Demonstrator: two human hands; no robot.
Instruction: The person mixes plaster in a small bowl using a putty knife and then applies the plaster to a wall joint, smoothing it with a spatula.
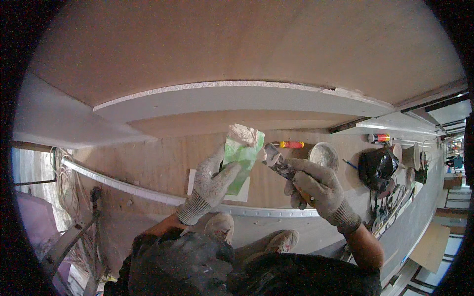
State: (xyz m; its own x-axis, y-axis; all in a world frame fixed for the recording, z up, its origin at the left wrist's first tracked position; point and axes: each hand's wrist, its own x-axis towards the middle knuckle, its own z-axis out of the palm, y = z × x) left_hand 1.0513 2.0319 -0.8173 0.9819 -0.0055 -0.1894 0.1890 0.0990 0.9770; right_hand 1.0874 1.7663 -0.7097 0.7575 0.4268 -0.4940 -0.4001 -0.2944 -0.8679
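My left hand (210,182), in a grey knit glove, grips a flat green piece (241,163). A lump of pale putty (244,134) sits on the far end of that piece. My right hand (320,186), gloved alike, is closed round a putty knife (281,166). The knife's blade is smeared with putty and points toward the green piece, with its tip close to the right edge. Whether they touch I cannot tell. Beyond my right hand stands a round bowl (323,155) with pale paste in it.
A red-and-yellow handled tool (291,144) lies beside the bowl. On the right are a black plastic bag (377,167) and a red, yellow and black can (379,138). A white strip (128,188) crosses before my shoes. A pale panel edge (247,101) juts ahead; cables (66,185) hang left.
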